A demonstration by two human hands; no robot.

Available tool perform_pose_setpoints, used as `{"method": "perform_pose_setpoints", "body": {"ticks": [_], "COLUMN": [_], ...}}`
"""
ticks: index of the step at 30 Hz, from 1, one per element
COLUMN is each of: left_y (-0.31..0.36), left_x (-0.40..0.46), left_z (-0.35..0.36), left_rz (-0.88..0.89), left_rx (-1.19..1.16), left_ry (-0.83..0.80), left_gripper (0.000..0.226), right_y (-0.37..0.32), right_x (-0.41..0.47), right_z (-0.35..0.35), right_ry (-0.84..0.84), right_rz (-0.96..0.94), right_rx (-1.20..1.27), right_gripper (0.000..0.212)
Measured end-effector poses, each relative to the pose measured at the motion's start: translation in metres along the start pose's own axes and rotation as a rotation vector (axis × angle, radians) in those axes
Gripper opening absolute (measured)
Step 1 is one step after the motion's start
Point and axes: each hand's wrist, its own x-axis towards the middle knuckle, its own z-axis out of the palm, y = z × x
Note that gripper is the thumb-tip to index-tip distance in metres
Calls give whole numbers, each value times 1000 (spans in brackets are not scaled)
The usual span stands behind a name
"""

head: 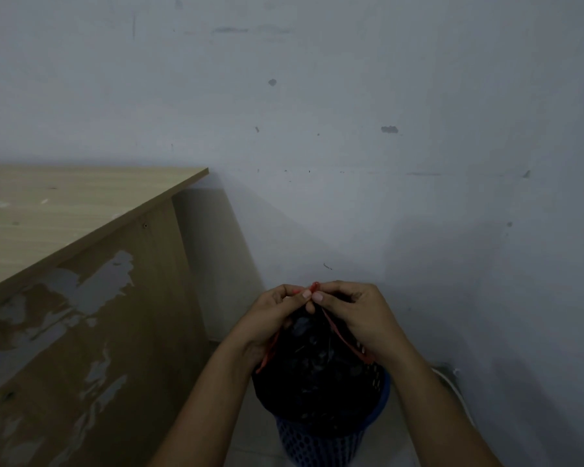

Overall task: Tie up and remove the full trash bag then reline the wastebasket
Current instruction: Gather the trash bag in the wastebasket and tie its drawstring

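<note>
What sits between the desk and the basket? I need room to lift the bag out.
In the head view, only bare wall and floor show between the desk and basket; the left forearm crosses part.

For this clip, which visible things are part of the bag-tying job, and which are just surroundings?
In use:
black trash bag, in the basket
red drawstring, pinched by both hands above the bag
blue perforated wastebasket
left hand
right hand

Surroundings:
wooden desk, left of the basket, laminate peeling on its side
scuffed wall

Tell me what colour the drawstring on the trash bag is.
Red-orange, against the black trash bag. The drawstring shows best in the head view, pinched by both hands above the bag.
</note>
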Motion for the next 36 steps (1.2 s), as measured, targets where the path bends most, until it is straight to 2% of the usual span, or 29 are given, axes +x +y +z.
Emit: {"method": "perform_pose_setpoints", "body": {"ticks": [5,8,10,11,14,17,20,21,24,26,31,36], "left_y": [-2,-1,-2,-3,-2,-2,-4,-4,-5,-8,-12,-14], "left_x": [3,0,1,3,5,6,8,7,4,3,4,4], "left_z": [4,11,13,13,15,15,9,10,18,21,25,24], "left_rz": [-54,-89,-38,21,230,322,339,354,368,358,337,344], "left_rx": [-99,-157,-118,-34,428,586,699,687,480,375,267,237], "left_ry": [54,93,144,183,280,283,317,322,337,330,347,339], "left_gripper": [35,28,18,14,9,7,35,36,13,13,13,13], "right_y": [15,22,26,28,28,22,21,20,13,10,16,16], "right_x": [-3,-2,-1,0,1,1,0,-1,-5,-9,-5,-7], "right_z": [10,14,15,15,16,20,19,19,18,18,10,2], "right_ry": [158,234,249,261,309,325,314,317,341,356,347,231], "right_rz": [21,24,6,-4,-9,-41,-86,-98,-160,-211,-285,-299], "right_rx": [170,189,124,59,-125,-191,-274,-273,-285,-370,-538,-635], "right_gripper": [11,11,10,9,9,11,11,11,13,22,13,20]}}
